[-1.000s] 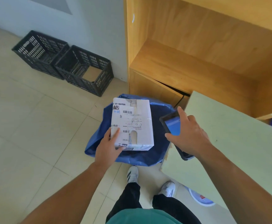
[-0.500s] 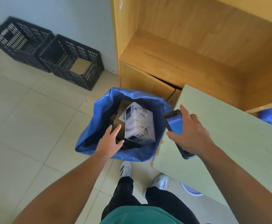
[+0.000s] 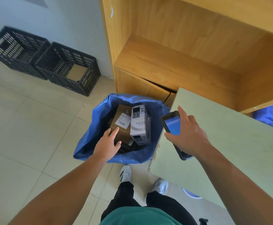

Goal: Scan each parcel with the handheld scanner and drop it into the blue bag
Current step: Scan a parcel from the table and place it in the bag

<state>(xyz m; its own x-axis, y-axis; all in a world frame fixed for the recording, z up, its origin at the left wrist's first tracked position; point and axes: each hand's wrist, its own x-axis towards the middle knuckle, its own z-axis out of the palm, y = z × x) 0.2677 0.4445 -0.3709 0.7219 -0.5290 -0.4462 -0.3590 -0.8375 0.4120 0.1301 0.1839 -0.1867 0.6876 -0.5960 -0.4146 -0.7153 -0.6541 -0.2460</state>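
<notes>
As white parcel [image 3: 139, 127] lies in bag [image 3: 87, 143], left hand [image 3: 107, 143] hovers, fingers relaxed.
Its long axis points away; right hand [image 3: 191, 138] grips scanner [image 3: 171, 125].

1. The middle of the scanner [image 3: 172, 125] is covered by the right hand [image 3: 189, 135]; only its screen end and lower tip are seen.
2. Dark things at the bottom of the blue bag [image 3: 90, 135], under the brown box [image 3: 121, 127] and the white box [image 3: 139, 125], cannot be made out.
3. The print on the brown box's label [image 3: 123, 121] is too small to be read.
4. A blue container [image 3: 272, 116] is cut off by the right edge and partly hidden behind the table [image 3: 230, 143].
</notes>
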